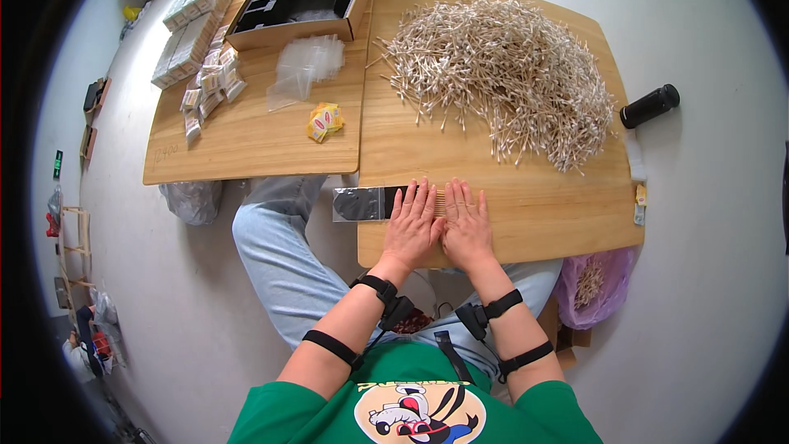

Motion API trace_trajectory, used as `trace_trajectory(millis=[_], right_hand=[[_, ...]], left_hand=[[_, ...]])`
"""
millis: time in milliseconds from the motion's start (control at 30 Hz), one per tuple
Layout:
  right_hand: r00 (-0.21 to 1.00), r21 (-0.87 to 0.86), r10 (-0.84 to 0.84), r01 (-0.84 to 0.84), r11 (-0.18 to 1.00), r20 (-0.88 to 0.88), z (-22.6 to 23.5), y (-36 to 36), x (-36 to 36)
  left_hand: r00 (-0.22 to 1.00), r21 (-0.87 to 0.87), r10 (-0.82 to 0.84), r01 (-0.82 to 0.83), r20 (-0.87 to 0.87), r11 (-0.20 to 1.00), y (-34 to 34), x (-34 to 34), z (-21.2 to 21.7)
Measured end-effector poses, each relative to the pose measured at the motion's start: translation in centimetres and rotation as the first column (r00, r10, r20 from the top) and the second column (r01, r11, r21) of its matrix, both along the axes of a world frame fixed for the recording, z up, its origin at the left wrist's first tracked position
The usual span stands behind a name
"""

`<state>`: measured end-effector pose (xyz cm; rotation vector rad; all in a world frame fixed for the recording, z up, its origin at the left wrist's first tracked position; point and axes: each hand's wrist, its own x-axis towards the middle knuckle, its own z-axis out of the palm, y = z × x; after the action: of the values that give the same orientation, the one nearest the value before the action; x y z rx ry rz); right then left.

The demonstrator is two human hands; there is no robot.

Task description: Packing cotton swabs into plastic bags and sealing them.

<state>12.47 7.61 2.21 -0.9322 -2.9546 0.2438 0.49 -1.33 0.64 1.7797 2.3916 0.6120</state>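
Palms down, fingers straight: the left hand (409, 228) covers part of the black packet (360, 204), jutting leftward; the right hand (466, 230) lies alongside.

The left wooden tabletop (255, 152) bears stacked white packs (182, 53), an open cardboard box (289, 35), clear plastic bags (306, 67) and yellow packets (325, 122), while the adjoining right tabletop (567, 218) carries heaped cotton swabs (501, 66) and a resealable bag (362, 204) overhanging its left edge.

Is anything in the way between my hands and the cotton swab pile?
Nothing visible is: from your left hand and right hand, only wooden tabletop shows up to the cotton swab pile. The flat plastic packet sticks out leftward, off that path.
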Motion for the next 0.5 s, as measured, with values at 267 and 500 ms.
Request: trace_trajectory(millis=[267,500], right_hand=[[1.000,-0.037,0.001,-0.001,0.999,-0.001,0.2,0.1,0.1],[0.703,-0.294,-0.285,0.112,0.949,-0.652,-0.4,0.7,1.9]], left_hand=[[0.998,0.002,-0.054,0.054,0.031,0.999,0.0,-0.2,0.4],[0.998,-0.015,-0.015,0.014,-0.068,1.000,0.3,0.2,-0.6]])
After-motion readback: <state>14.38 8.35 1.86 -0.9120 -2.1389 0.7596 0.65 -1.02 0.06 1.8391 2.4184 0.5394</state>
